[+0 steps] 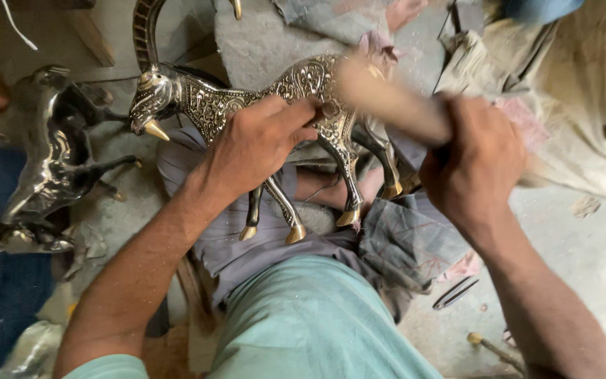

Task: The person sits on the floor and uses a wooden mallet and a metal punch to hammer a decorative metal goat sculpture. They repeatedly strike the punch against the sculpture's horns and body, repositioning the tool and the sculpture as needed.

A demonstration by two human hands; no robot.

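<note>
Your left hand (257, 144) clamps the engraved brass goat (275, 95); your right hand (475, 165) is closed on a blurred wooden handle (387, 98). Brace the goat firmly, strike lightly.

The wooden handle (387, 98) is motion-blurred, its working end unreadable, and the metal goat's horn (145, 31) leaves the top edge.

Looks like a small metal craft workshop, floor level. Dusty concrete floor (583, 260), rags (569, 84) lying around, engraved brass animal figures (275, 98) and a darker unfinished one (50, 154), loose tools (492, 347) on the ground.
</note>
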